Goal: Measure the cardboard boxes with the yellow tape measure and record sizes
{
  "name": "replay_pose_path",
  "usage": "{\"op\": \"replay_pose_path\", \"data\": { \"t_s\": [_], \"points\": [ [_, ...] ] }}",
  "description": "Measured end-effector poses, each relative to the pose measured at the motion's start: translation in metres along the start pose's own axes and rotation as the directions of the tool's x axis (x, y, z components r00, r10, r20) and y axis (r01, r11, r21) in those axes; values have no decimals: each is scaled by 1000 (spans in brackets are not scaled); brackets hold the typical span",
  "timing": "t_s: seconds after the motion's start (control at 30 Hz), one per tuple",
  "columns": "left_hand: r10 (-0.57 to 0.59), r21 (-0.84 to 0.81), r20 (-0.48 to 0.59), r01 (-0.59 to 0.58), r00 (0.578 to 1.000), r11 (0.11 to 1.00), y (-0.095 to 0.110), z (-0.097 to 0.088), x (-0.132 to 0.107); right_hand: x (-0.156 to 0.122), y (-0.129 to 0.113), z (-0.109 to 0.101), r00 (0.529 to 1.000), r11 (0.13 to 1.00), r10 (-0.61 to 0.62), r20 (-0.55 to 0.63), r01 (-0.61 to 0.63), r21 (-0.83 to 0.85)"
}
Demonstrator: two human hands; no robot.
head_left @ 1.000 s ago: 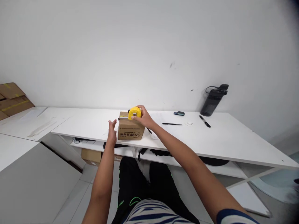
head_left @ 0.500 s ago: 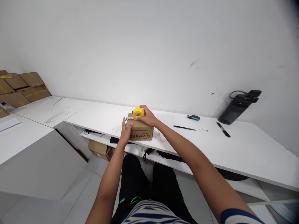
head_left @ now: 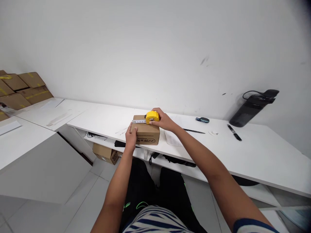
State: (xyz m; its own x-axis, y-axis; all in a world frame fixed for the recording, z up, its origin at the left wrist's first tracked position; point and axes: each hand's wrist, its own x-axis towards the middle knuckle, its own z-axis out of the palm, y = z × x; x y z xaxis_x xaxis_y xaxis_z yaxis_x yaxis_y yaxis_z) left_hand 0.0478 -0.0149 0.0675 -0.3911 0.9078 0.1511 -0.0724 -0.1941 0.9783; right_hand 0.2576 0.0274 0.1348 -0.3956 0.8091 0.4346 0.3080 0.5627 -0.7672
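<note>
Where the cardboard box [head_left: 147, 129] ends on its left, the left hand [head_left: 131, 137] grips that edge, thumb on top and fingers toward the side, close to the tip of the steel blade [head_left: 139, 121]. The box sits on the counter [head_left: 104, 113], brown and square-cornered, with dark print on its near face; its walls look stiff yet dentable, its weight is hard to judge, and its opposite ends should offer the surest hold. Over the box's top stretches the thin, pale blade with dark numerals, probably springy and apt to snap back if let go. Above the box's right part, the right hand [head_left: 166, 122] wraps around the yellow tape measure [head_left: 152, 117], whose rounded case looks hard and compact, best held by its back and sides.
</note>
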Motion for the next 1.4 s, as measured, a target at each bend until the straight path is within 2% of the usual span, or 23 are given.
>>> {"op": "replay_pose_path", "data": {
  "t_s": [0.23,0.43,0.77,1.1,1.3,1.4],
  "points": [
    [4,6,3,-4,1000,1000,0,1,-1,-26,22,-37,995,990,94,-16,-92,105],
    [-9,3,7,9,1000,1000,-1,2,-1,-40,32,-55,985,975,171,-13,-167,149],
    [5,30,-8,-4,1000,1000,-3,2,3,-36,37,-45,982,972,188,-16,-184,148],
    [33,40,-8,-33,999,999,3,5,0,-33,45,-40,986,954,152,-68,-129,270],
    [19,47,19,-20,1000,999,-3,2,5,-34,31,-39,987,965,125,-101,-97,242],
    [-6,82,32,3,999,997,-4,2,7,-36,21,-45,980,969,115,-162,-75,235]
  ]
}}
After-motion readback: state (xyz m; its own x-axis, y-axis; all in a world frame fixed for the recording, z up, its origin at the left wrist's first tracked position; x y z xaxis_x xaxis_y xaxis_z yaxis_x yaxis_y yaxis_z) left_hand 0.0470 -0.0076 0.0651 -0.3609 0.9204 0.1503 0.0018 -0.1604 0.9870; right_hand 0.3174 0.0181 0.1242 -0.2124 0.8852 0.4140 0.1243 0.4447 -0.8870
